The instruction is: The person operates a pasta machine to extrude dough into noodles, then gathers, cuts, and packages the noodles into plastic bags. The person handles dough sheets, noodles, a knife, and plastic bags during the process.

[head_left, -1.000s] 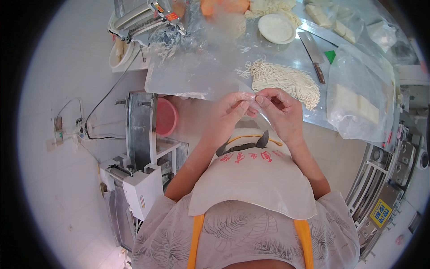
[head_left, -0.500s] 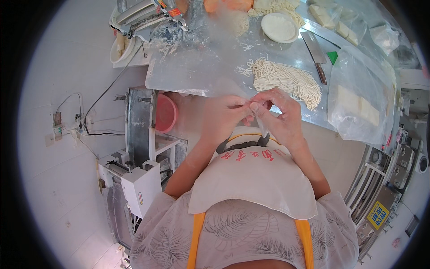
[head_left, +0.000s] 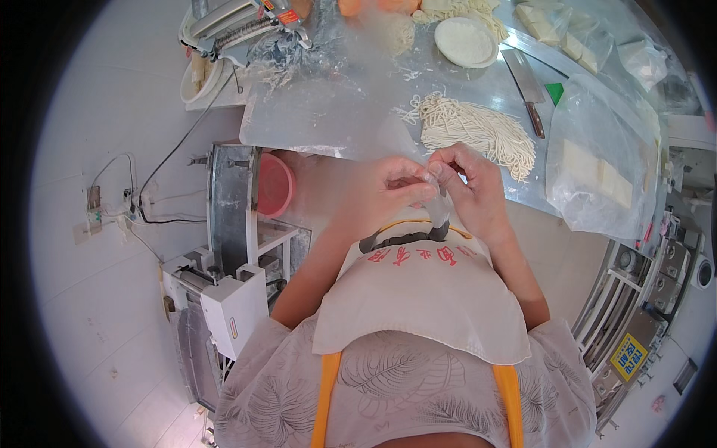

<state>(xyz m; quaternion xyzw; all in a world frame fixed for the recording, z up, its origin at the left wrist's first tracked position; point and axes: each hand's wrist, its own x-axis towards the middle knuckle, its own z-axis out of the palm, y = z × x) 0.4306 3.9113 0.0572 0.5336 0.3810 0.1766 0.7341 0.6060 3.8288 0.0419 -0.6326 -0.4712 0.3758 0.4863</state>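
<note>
In front of my apron, at the table's near edge, both hands pinch a thin, see-through plastic film point(head_left: 442, 207), which looks like a bag. My right hand point(head_left: 472, 183) is closed on its upper part, fingertips together. My left hand point(head_left: 388, 187) has its thumb and fingers drawn together at the same spot, partly hazed by a blur in the picture. The film hangs down below the fingertips. Just beyond my right hand lies a heap of fresh noodles point(head_left: 474, 134) on the metal table point(head_left: 314, 119).
A cleaver point(head_left: 526, 82) and a white bowl of flour point(head_left: 466, 42) lie beyond the noodles. To the right sits a clear bag with pale blocks point(head_left: 597, 175). A noodle machine point(head_left: 239, 30) stands far left; a red basin point(head_left: 275, 185) is below the table.
My hands have shifted slightly and the fingertips have moved a little apart. The film between them now hangs in a different shape. Things on the table have not moved.
</note>
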